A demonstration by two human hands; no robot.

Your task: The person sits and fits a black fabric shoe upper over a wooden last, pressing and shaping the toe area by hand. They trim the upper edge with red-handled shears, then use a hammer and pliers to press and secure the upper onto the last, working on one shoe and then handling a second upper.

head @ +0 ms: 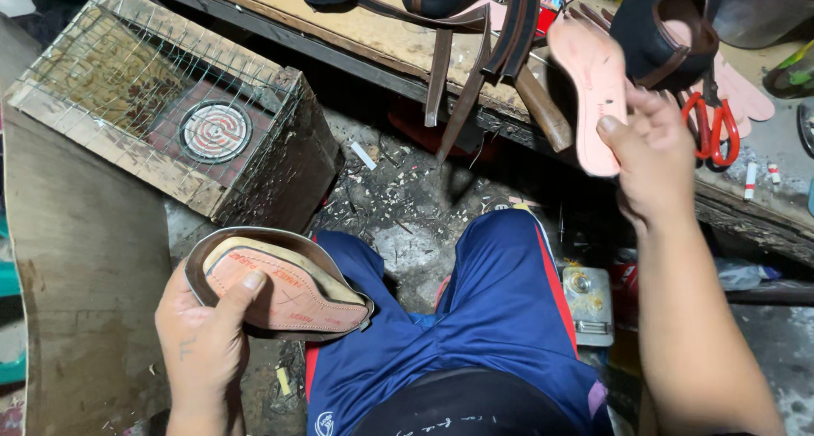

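Your left hand [203,338] holds one shoe last with a tan sole board and a grey upper band wrapped round it [275,283], low at your left knee; the grip is closed round its heel end, thumb pressed flat on the sole. Your right hand [649,160] pinches one pink flat insole [593,84] by its lower end, fingers and thumb pressed on it, lifted just over the front edge of the wooden bench [356,25]. On the bench you have one pair of red-handled scissors [712,131] just right of that hand, and two small white stubs [761,177] beyond them. Several brown leather straps [462,80] hang over the bench edge. One wire-covered wooden box with a round coil heater [216,131] stands to your left. Between it and your blue-trousered legs [500,309] lies littered floor [407,198], the widest open room.
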